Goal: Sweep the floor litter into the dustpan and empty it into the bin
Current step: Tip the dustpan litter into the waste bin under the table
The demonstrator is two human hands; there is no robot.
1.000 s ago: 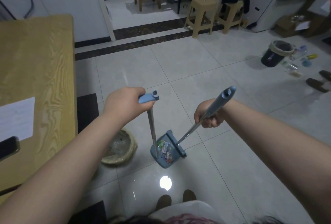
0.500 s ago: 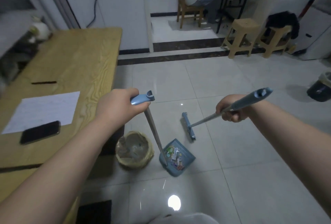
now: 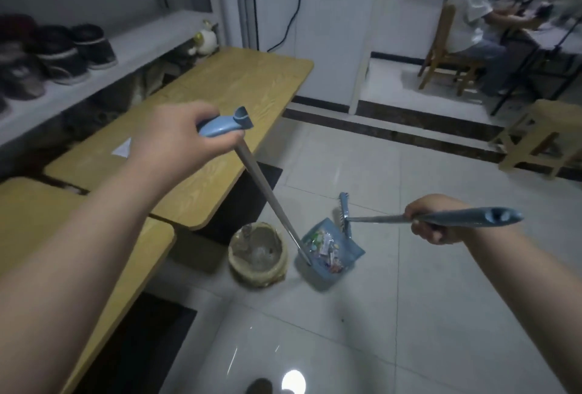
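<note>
My left hand (image 3: 176,138) grips the blue handle of the long-stemmed dustpan (image 3: 330,252). The blue pan sits low over the tiled floor and holds several colourful scraps of litter (image 3: 327,247). Just to its left stands a small round bin (image 3: 258,253) lined with a pale bag; pan and bin are close but apart. My right hand (image 3: 433,219) holds the blue grip of the broom, whose shaft runs left to the brush head (image 3: 344,212), lifted just beyond the pan's far edge.
Two wooden tables (image 3: 226,116) run along the left, the bin beside the farther table's corner. A shoe shelf (image 3: 63,56) lines the left wall. A person sits on a wooden chair (image 3: 447,56) on a raised step at the back right. A wooden stool (image 3: 541,138) stands right.
The view has swung left and up. The dustpan has moved closer to the bin. The broom head has left the pan and now hangs beyond it.
</note>
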